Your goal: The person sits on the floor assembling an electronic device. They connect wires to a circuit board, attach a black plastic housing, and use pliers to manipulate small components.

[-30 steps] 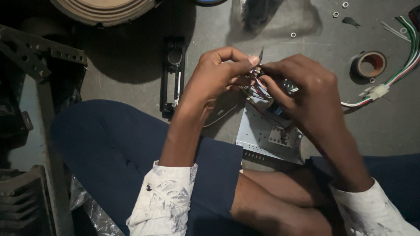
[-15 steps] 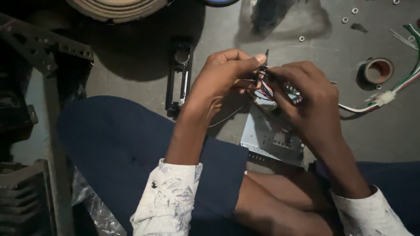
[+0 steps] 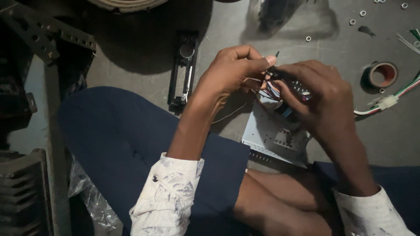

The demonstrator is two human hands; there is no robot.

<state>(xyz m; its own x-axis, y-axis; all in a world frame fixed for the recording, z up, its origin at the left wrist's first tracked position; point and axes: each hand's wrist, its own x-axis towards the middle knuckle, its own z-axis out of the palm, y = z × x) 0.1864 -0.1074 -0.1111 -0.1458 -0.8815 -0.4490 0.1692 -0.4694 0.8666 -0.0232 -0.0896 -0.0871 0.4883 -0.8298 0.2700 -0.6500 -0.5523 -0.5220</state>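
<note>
My left hand point(image 3: 232, 72) is curled, thumb and forefinger pinched on a thin dark tip that pokes up where the two hands meet. My right hand point(image 3: 317, 98) is closed around a bundle of coloured wires point(image 3: 273, 91) and a small dark part beneath; how much of that part I grip I cannot tell, my fingers hide it. The bundle sits between both hands, just above a pale metal plate point(image 3: 267, 135) lying on the floor by my knee. Judging by looks: wires thin, limp, light, apt to slip or kink; best held close to their ends, by the insulation, not tugged. The plate looks stiff, with hard edges. Further out: a long black slotted bracket point(image 3: 183, 70) to the left on the grey floor, a roll of tape point(image 3: 381, 74) to the right, a white connector on a striped cable point(image 3: 387, 102) near it, small washers point(image 3: 352, 22) scattered above. Crinkled plastic point(image 3: 89, 196) lies beside my leg.
</note>
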